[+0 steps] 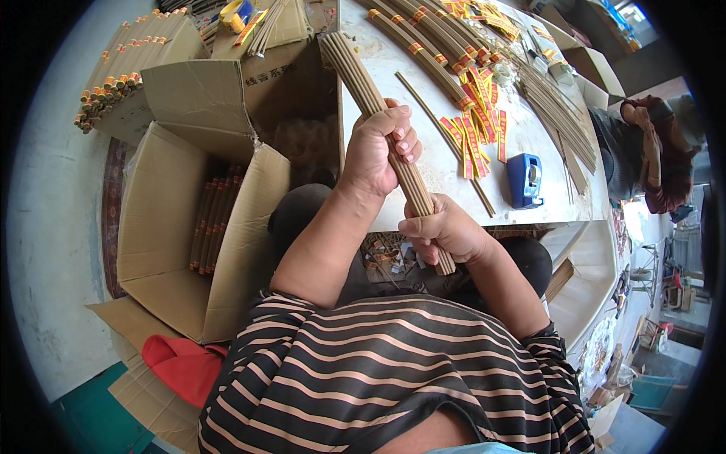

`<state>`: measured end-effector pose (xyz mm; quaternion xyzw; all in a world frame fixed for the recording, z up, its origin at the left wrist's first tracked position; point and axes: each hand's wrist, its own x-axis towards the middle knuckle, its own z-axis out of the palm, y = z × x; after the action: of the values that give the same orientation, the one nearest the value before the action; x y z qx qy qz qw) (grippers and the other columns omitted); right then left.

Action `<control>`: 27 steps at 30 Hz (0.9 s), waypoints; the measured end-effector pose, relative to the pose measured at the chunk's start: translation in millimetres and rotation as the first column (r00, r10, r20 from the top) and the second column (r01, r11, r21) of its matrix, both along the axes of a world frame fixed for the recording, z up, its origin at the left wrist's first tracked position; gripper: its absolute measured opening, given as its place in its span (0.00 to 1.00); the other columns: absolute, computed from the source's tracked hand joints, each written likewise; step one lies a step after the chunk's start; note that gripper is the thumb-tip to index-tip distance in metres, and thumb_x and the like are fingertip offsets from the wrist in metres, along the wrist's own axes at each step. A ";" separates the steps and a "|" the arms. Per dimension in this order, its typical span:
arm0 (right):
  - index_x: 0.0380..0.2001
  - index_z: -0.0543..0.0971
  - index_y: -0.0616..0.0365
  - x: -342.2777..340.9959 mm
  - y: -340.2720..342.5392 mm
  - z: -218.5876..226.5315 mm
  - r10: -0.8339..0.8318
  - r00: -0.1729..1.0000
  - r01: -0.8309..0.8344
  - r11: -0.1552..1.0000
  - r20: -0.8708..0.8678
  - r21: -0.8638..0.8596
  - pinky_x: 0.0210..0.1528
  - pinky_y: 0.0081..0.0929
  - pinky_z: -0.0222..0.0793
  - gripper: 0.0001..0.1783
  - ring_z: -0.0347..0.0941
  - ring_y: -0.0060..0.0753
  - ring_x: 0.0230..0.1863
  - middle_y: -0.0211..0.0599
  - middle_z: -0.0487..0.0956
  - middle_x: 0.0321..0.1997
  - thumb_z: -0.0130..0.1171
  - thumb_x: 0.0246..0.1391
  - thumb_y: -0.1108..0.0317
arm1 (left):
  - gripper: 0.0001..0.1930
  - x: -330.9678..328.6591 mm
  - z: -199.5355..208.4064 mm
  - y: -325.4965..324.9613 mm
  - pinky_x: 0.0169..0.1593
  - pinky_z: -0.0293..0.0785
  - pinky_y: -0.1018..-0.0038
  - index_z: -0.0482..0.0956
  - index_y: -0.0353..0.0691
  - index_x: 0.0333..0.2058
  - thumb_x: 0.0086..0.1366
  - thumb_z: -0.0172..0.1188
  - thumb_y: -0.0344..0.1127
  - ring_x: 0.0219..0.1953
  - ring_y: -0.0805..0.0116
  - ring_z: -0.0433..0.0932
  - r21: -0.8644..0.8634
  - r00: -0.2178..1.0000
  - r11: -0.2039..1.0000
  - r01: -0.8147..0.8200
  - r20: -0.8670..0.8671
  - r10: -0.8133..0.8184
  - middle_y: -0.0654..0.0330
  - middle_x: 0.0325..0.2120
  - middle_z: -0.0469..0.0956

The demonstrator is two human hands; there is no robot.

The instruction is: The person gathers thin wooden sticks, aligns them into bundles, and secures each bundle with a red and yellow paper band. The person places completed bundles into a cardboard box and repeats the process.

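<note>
A thick bundle of brown incense sticks (412, 178) slants across in front of me, its far end over the table's left edge. My left hand (378, 147) is wrapped round its middle. Lower down, my right hand (446, 231) grips the bundle close to its near end. Red and yellow paper labels (476, 125) lie scattered on the white table (408, 144), just beyond my right hand. A blue tape dispenser (525, 181) stands to their right. A few loose sticks (446, 144) lie between the bundle and the labels.
Several banded bundles (423, 49) rest at the table's far side, with loose sticks (556, 113) to their right. An open cardboard box (170, 227) holding bundles stands at my left. More bundles are stacked (136, 57) at the far left. Another person (658, 144) is at the right.
</note>
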<state>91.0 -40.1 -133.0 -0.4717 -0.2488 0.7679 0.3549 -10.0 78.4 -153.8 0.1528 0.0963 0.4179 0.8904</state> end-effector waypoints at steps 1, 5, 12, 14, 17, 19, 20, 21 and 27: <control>0.20 0.66 0.60 -1.7 1.4 4.7 0.003 0.994 -0.004 1.000 0.111 0.017 0.08 0.19 0.57 0.10 0.61 0.21 0.07 0.30 0.67 0.11 0.57 0.46 0.73 | 0.06 0.3 0.9 0.2 0.18 0.60 0.81 0.67 0.46 0.27 0.55 0.56 0.28 0.14 0.79 0.61 -0.005 0.999 1.000 -0.023 -0.029 0.023 0.70 0.13 0.63; 0.24 0.65 0.58 -7.9 4.3 4.7 -0.023 0.853 -0.016 0.997 0.521 0.071 0.10 0.20 0.56 0.09 0.61 0.19 0.08 0.29 0.66 0.12 0.57 0.47 0.72 | 0.07 2.8 2.0 -3.2 0.21 0.62 0.80 0.67 0.46 0.26 0.56 0.58 0.30 0.15 0.78 0.63 -0.009 0.978 0.994 -0.106 -0.179 0.103 0.70 0.14 0.64; 0.27 0.67 0.60 -8.7 6.2 -12.6 -0.106 0.619 -0.088 0.975 0.778 0.203 0.11 0.18 0.57 0.10 0.63 0.18 0.11 0.30 0.68 0.14 0.58 0.47 0.71 | 0.07 6.4 1.0 -9.9 0.20 0.60 0.79 0.67 0.47 0.25 0.57 0.57 0.31 0.14 0.78 0.62 -0.024 0.958 0.989 -0.147 -0.252 0.136 0.70 0.14 0.63; 0.26 0.67 0.60 -6.7 6.3 -3.4 -0.077 0.803 -0.016 0.988 0.591 0.151 0.11 0.18 0.58 0.09 0.63 0.19 0.10 0.32 0.69 0.13 0.58 0.47 0.71 | 0.07 2.2 2.6 -6.8 0.19 0.59 0.80 0.67 0.46 0.25 0.57 0.56 0.30 0.14 0.79 0.61 0.004 0.973 0.994 -0.110 -0.204 0.108 0.70 0.14 0.62; 0.24 0.68 0.62 5.2 4.6 -1.0 0.050 0.993 -0.051 0.999 0.104 0.007 0.11 0.20 0.60 0.09 0.64 0.23 0.09 0.32 0.69 0.13 0.58 0.47 0.71 | 0.06 -1.3 4.5 -3.9 0.17 0.58 0.81 0.67 0.46 0.26 0.57 0.55 0.29 0.13 0.80 0.60 0.016 0.999 1.000 0.001 -0.041 0.000 0.70 0.13 0.62; 0.25 0.68 0.61 3.0 2.5 1.3 0.038 0.995 -0.039 0.999 0.092 0.013 0.10 0.19 0.58 0.08 0.62 0.21 0.08 0.31 0.68 0.11 0.57 0.48 0.72 | 0.06 -0.9 2.7 -3.1 0.17 0.57 0.82 0.67 0.45 0.26 0.58 0.56 0.30 0.13 0.80 0.60 0.048 1.000 0.998 0.026 0.010 -0.027 0.70 0.13 0.62; 0.25 0.68 0.61 1.9 1.8 3.3 0.030 0.996 -0.032 0.999 0.086 0.016 0.09 0.19 0.57 0.08 0.61 0.21 0.07 0.30 0.68 0.11 0.57 0.48 0.73 | 0.06 -0.5 1.5 -2.7 0.17 0.57 0.82 0.67 0.45 0.26 0.58 0.56 0.30 0.13 0.80 0.60 0.065 0.999 0.997 0.040 0.035 -0.042 0.70 0.13 0.62; 0.25 0.68 0.61 1.1 2.4 6.0 0.034 0.985 -0.041 0.999 0.168 0.036 0.09 0.19 0.56 0.08 0.61 0.21 0.07 0.30 0.68 0.11 0.57 0.48 0.73 | 0.06 -0.3 0.6 -2.3 0.18 0.58 0.82 0.67 0.45 0.25 0.58 0.56 0.31 0.14 0.80 0.61 0.067 0.998 0.997 0.038 0.048 -0.041 0.70 0.13 0.62; 0.26 0.68 0.64 -5.7 4.9 8.4 -0.044 0.771 -0.066 0.987 0.636 0.148 0.15 0.26 0.62 0.11 0.67 0.28 0.13 0.37 0.70 0.13 0.57 0.48 0.68 | 0.09 4.9 1.7 -5.3 0.22 0.63 0.79 0.67 0.45 0.23 0.58 0.58 0.35 0.17 0.77 0.65 0.043 0.997 0.998 -0.044 -0.060 0.047 0.69 0.15 0.66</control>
<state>85.3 -35.2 -124.7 -0.6718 -0.4185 0.5421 0.2821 -5.1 73.1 -152.2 0.1820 0.1182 0.4351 0.8739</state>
